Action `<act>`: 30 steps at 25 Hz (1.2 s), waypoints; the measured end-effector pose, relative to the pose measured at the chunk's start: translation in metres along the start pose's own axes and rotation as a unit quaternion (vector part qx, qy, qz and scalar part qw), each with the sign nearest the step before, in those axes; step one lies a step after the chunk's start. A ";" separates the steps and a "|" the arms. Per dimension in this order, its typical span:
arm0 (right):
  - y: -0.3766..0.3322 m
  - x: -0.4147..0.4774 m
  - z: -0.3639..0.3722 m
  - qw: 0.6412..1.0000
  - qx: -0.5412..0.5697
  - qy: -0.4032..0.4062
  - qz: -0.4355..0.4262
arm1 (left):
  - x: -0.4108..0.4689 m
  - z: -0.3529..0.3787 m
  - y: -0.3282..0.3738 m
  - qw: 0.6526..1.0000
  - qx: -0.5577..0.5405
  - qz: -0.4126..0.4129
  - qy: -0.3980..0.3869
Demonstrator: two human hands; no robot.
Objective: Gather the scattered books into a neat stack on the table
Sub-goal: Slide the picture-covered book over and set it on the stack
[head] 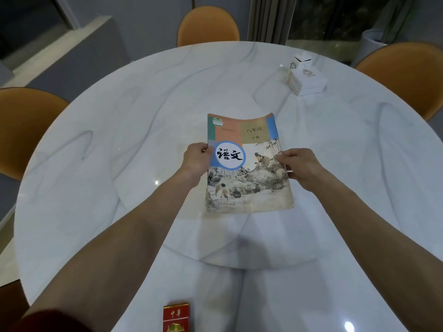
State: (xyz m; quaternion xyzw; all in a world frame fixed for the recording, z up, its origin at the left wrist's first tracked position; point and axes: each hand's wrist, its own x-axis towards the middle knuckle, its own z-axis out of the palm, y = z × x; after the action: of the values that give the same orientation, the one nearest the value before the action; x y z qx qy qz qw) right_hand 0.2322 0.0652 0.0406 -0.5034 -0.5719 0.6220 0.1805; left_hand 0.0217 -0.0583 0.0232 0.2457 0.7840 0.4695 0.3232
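A textbook (247, 178) with a painted landscape cover and a blue-ringed white circle lies face up near the middle of the round white marble table (107, 144). My left hand (195, 159) grips the book's left edge, thumb on the cover. My right hand (299, 166) holds its right edge, fingers on top. The book's far corners curl upward a little. I cannot tell whether it rests on the table or hovers just above it. No other book shows in the head view.
A small red box (177, 317) with gold print sits at the near table edge. White boxes (306, 80) stand stacked at the far right. Orange chairs ring the table: one at the back (208, 25), one left (21, 130), one right (407, 75).
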 end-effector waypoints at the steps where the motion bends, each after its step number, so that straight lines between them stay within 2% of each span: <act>1: 0.000 0.013 0.004 1.000 -0.003 0.007 0.004 | 0.013 0.001 -0.001 1.000 0.005 -0.004 0.002; 11: 0.033 0.080 0.036 0.990 -0.079 0.116 0.029 | 0.072 0.021 -0.030 0.996 0.080 -0.048 0.009; 15: 0.044 0.083 0.039 0.983 -0.115 0.137 0.030 | 0.083 0.029 -0.045 0.993 0.114 -0.028 0.000; 19: 0.056 0.084 0.040 0.976 -0.153 0.153 0.026 | 0.086 0.036 -0.055 0.976 0.215 0.011 0.012; 23: 0.063 0.087 0.042 0.973 -0.163 0.161 0.022 | 0.087 0.041 -0.060 0.962 0.269 0.029 0.028; 30: 0.069 0.092 0.049 0.961 -0.206 0.185 -0.002 | 0.091 0.044 -0.069 0.948 0.314 0.045 0.023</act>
State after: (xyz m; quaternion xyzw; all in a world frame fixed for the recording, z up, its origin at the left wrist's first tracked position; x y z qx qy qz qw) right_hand 0.1762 0.0937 -0.0672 -0.6348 -0.6453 0.3864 0.1770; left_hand -0.0125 -0.0012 -0.0792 0.3591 0.8872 0.2190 0.1895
